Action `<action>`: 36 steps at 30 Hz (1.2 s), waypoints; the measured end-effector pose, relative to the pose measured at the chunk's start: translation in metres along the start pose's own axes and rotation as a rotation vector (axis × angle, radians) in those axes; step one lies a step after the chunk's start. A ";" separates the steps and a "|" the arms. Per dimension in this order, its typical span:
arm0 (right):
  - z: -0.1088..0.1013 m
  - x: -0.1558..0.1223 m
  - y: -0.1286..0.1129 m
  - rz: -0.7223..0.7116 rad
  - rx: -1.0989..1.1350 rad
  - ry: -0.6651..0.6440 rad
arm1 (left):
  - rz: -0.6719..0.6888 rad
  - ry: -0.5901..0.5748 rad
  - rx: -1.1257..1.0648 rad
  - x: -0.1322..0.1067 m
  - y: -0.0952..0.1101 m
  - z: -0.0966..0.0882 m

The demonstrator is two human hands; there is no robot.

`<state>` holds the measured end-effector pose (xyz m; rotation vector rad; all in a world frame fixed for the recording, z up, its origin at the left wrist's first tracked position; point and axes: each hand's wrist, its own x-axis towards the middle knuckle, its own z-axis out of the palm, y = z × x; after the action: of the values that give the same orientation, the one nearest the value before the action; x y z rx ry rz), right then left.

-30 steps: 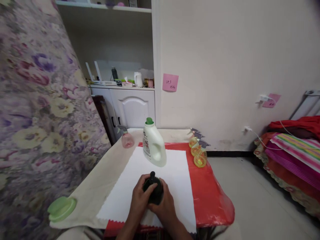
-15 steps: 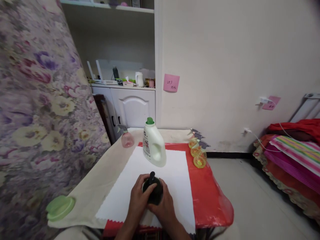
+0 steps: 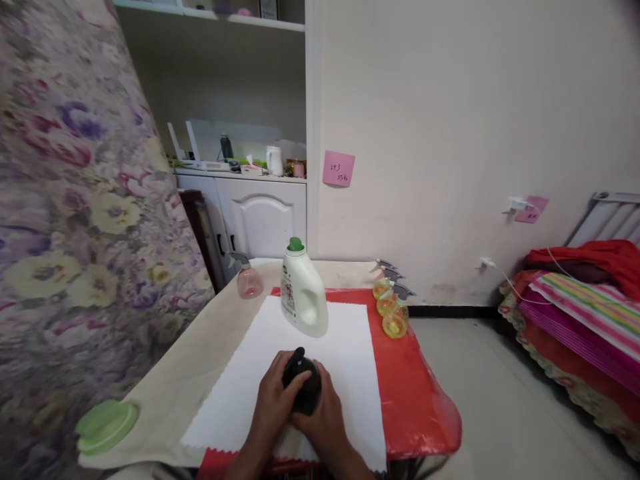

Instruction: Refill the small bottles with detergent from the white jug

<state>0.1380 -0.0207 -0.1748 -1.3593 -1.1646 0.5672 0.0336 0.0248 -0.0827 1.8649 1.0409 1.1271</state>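
Both my hands wrap a small dark round bottle with a black spray top (image 3: 301, 383), held over a white sheet (image 3: 345, 353) near the table's front edge. My left hand (image 3: 273, 403) grips its left side and top. My right hand (image 3: 325, 417) cups its right side and underside. Behind it a white jug with a green cap (image 3: 302, 291) stands upright on the sheet.
A pink spray bottle (image 3: 246, 277) stands at the table's back left. Three yellow spray bottles (image 3: 393, 310) stand on the red cover (image 3: 415, 393) at the right. A green lid (image 3: 104, 425) lies at the front left corner. Flowered fabric (image 3: 60, 200) hangs left; bedding (image 3: 580, 307) is right.
The view has shifted slightly; my hands stay wrapped on the dark bottle in about the same spot. The black spray top has turned a little to the left.
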 end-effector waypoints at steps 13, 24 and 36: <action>0.000 0.000 0.001 0.010 -0.028 0.005 | -0.082 -0.076 -0.142 0.003 -0.010 -0.004; 0.003 0.004 0.002 0.023 -0.010 0.036 | -0.152 -0.115 -0.183 0.010 -0.032 -0.008; 0.004 0.005 0.002 0.007 -0.009 0.020 | -0.134 -0.043 -0.102 0.011 -0.026 -0.002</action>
<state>0.1370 -0.0142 -0.1755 -1.3742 -1.1477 0.5533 0.0280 0.0455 -0.1010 1.7063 1.0479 1.0388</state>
